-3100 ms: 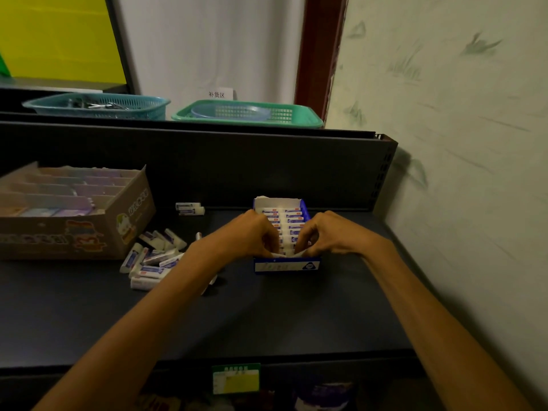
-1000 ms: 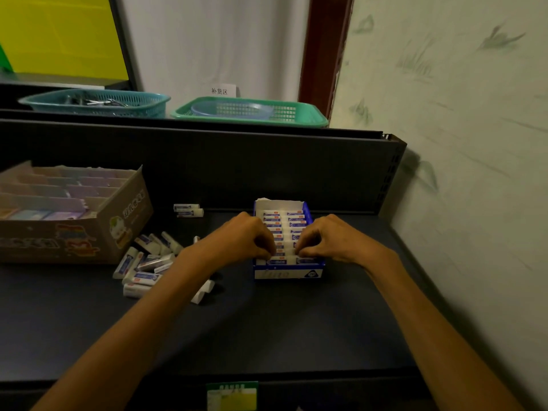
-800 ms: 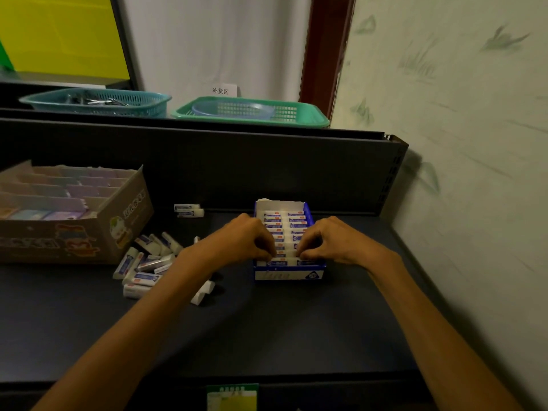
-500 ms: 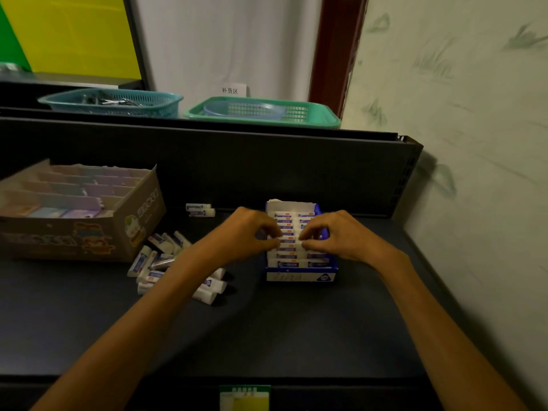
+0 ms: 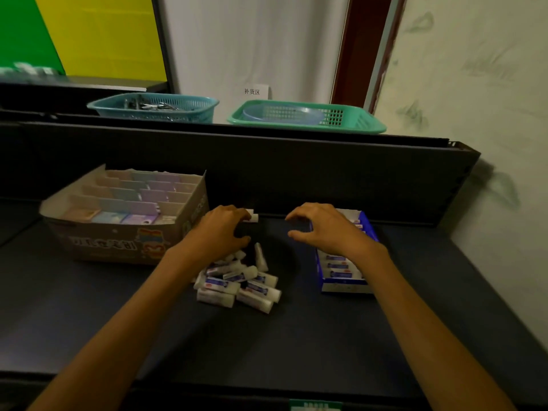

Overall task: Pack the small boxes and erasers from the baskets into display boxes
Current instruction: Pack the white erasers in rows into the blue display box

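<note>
White erasers (image 5: 237, 284) wear blue-and-red printed sleeves. The display box (image 5: 345, 284) is blue, the bench (image 5: 296, 345) dark grey. Both baskets (image 5: 308, 117) are green-teal mesh.

Blue display box (image 5: 344, 284) on right of shelf, holding rows of white erasers. Loose eraser pile (image 5: 240, 281) at centre, jumbled, white with blue-red sleeves. Compartmented cardboard box (image 5: 124, 238) far left holds pastel small boxes. Two baskets (image 5: 305, 117) far behind.

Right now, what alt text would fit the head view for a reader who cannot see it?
A person's left hand reaches toward two erasers by the shelf's back panel, above a loose eraser pile, while the right hand hovers open over a blue display box of erasers. A cardboard box sits left.
</note>
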Tool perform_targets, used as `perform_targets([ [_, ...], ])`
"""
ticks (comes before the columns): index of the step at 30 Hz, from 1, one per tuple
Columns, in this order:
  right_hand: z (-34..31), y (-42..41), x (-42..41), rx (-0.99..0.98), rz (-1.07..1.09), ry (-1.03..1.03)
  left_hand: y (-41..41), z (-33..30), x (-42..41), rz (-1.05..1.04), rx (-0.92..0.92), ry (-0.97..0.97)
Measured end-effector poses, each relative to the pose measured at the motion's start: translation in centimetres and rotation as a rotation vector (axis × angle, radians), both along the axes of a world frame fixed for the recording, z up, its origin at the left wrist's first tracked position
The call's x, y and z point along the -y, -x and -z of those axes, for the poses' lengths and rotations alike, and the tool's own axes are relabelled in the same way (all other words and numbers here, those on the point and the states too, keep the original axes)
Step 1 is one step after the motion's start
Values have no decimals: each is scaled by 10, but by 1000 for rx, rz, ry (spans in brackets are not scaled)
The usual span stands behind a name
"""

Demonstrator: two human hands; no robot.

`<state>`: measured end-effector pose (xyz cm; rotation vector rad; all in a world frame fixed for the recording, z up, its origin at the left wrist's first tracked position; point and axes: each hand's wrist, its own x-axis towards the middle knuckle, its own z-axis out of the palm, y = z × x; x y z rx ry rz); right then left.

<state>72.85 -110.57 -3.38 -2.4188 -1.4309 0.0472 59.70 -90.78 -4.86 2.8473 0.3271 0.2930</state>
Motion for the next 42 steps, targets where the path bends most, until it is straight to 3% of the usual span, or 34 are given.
perform_targets([
  [11,12,43,-42,-46,10,86,-30,26,-29,41,65,-25],
  [27,21,39,-43,-99,120,162,-33,28,-39,109,-30,-55],
  [32,15,33,-35,-118,122,86,-30,21,-35,108,-140,16],
  [42,-3,20,-2,-97,114,-166,-15,-5,-11,184,126,36],
])
